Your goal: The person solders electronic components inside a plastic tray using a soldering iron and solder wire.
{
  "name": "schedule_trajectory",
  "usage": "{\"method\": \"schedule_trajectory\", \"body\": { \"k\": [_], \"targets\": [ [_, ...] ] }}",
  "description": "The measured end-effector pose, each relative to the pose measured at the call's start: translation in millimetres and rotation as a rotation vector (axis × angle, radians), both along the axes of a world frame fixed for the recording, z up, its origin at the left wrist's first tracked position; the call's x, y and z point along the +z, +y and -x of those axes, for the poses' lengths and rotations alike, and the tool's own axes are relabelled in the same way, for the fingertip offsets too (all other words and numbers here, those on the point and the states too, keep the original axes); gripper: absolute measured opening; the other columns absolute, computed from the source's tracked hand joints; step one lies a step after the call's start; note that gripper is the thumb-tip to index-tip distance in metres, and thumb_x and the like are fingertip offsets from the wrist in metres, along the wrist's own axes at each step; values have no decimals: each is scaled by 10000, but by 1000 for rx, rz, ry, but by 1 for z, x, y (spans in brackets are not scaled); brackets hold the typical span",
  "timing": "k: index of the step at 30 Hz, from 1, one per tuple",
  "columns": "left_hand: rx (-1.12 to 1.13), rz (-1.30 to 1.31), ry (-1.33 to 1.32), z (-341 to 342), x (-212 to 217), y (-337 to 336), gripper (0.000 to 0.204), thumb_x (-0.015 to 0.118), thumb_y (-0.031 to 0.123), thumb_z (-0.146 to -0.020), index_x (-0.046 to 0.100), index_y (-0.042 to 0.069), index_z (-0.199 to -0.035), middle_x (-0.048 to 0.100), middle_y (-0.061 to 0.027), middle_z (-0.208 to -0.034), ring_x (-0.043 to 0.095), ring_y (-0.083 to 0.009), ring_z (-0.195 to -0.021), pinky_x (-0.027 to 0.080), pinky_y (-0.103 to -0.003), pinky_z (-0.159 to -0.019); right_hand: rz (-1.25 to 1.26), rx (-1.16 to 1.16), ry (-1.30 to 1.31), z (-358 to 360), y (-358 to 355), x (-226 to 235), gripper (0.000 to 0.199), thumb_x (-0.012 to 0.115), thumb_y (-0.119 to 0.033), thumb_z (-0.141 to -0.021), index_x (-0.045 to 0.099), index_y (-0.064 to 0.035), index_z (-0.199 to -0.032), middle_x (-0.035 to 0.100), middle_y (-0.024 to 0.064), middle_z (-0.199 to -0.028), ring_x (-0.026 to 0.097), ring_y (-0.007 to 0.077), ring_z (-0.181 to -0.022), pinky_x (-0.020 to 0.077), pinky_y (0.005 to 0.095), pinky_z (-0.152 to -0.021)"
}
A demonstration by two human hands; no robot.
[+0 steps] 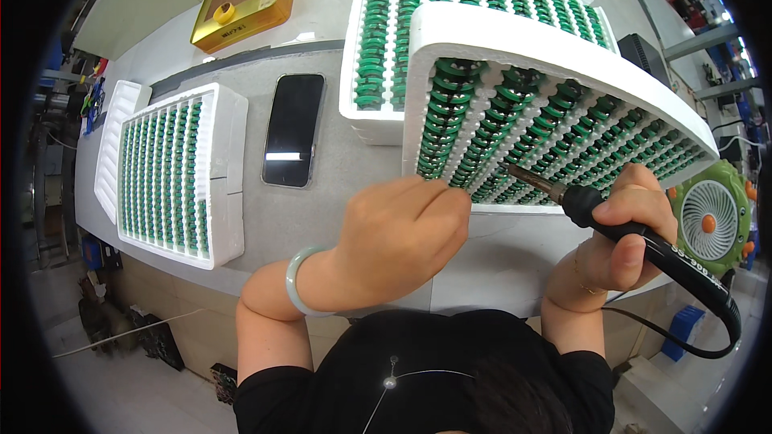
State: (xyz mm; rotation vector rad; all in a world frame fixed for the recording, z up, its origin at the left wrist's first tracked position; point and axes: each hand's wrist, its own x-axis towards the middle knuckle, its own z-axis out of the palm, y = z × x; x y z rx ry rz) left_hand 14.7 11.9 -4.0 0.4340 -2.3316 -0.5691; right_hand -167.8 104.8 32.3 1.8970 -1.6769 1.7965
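Observation:
My right hand [627, 233] is closed around the black handle of a soldering iron [599, 213]. The iron's metal tip reaches among the green parts in a white foam tray [555, 40], which stands tilted toward me. Rows of small round green components [503, 104] with dark tops fill that tray. My left hand [402, 229], with a pale bangle [295, 285] on the wrist, is closed beside the tray's near lower edge. The back of the hand hides its fingertips, so what they pinch cannot be made out.
Another foam tray of green parts [371, 48] lies behind the tilted one. A smaller filled tray [229, 169] sits at the left beside a phone [293, 130]. At the back left is a yellow box [245, 0]; a green fan [708, 217] stands at the right.

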Motion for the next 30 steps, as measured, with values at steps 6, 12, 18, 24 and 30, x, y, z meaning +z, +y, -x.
{"method": "schedule_trajectory", "body": {
  "k": [6, 12, 18, 24, 30],
  "targets": [
    [2, 136, 18, 2, -3, 3, 172, 654, -37, -566, 571, 6, -710, 480, -44, -516, 442, -180, -410, 338, -274, -389, -30, 60, 14, 1, 0, 2, 410, 526, -447, -789, 570, -53, -683, 530, 32, -549, 402, 128, -450, 290, 246, -412],
    [10, 154, -10, 2, -2, 3, 185, 656, -42, -553, 569, 1, -710, 467, -41, -507, 437, -174, -407, 335, -271, -385, -59, 75, 29, -1, -3, 2, 379, 536, -422, -787, 574, -56, -696, 551, 28, -567, 407, 131, -446, 307, 252, -410],
    [10, 148, -15, 2, -4, 3, 180, 654, -41, -556, 566, 3, -706, 461, -40, -506, 440, -174, -410, 341, -271, -388, -90, 65, 28, -3, -5, -1, 374, 541, -419, -785, 574, -58, -695, 546, 27, -563, 412, 133, -447, 313, 253, -413],
    [57, 213, 4, 4, -11, 3, 129, 584, 63, -551, 537, 54, -670, 427, -4, -511, 439, -136, -433, 316, -258, -365, -123, 48, 20, -4, -6, 0, 382, 538, -425, -785, 574, -58, -688, 542, 26, -561, 416, 136, -452, 315, 252, -420],
    [49, 216, 4, 3, -13, 3, 124, 580, 62, -559, 535, 48, -673, 437, -8, -520, 441, -137, -437, 328, -258, -366, -116, 39, 14, -5, -7, -1, 383, 537, -425, -784, 574, -57, -685, 541, 28, -560, 419, 139, -455, 313, 255, -422]
  ]
}}
